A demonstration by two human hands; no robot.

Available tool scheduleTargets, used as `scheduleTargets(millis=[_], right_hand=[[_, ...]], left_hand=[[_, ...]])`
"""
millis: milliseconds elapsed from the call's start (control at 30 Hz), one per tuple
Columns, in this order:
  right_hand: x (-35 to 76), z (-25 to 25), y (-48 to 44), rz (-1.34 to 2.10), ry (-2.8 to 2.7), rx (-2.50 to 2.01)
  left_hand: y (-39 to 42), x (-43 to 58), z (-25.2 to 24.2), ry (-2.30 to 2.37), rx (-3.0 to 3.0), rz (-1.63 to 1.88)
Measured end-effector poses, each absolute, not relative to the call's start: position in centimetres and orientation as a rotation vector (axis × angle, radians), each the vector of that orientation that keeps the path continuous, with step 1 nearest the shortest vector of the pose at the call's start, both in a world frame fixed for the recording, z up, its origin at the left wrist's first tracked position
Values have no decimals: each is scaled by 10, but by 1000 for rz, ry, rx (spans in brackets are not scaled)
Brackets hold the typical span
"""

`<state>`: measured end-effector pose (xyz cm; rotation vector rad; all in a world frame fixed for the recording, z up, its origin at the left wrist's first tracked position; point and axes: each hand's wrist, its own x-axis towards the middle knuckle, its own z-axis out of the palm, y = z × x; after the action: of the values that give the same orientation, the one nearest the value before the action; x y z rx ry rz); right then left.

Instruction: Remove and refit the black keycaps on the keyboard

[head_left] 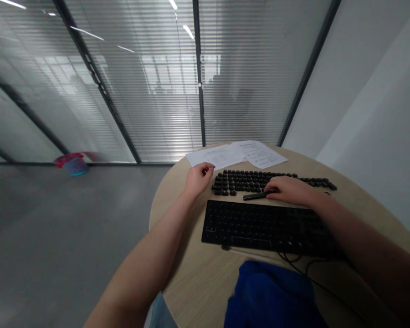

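Loose black keycaps [239,182] lie in rows on the table, laid out like a keyboard. Below them sits a black keyboard base [246,223] with its keys off, showing a grid of key positions. My right hand [289,189] is closed at the right end of a long black space bar keycap [254,196], just above the base's top edge; its fingertips are partly hidden. At the left end of the keycap rows, my left hand [198,179] has its fingers curled together by the paper's edge. Whatever the left fingers pinch, if anything, is too small to make out.
Printed papers [264,155] lie at the far side of the round wooden table [187,291]. A blue cloth [269,296] and a black cable [314,278] are at the near side. A red and blue basket [75,165] stands on the floor by the glass partition.
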<state>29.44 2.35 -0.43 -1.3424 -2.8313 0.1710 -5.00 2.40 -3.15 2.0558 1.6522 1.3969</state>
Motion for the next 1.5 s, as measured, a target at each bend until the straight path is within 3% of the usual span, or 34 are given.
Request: scheduleTargets(millis=[1500], right_hand=[[256, -33, 6, -103, -2702, -1376]], left_hand=[[19, -34, -27, 1496, 2090, 1350]])
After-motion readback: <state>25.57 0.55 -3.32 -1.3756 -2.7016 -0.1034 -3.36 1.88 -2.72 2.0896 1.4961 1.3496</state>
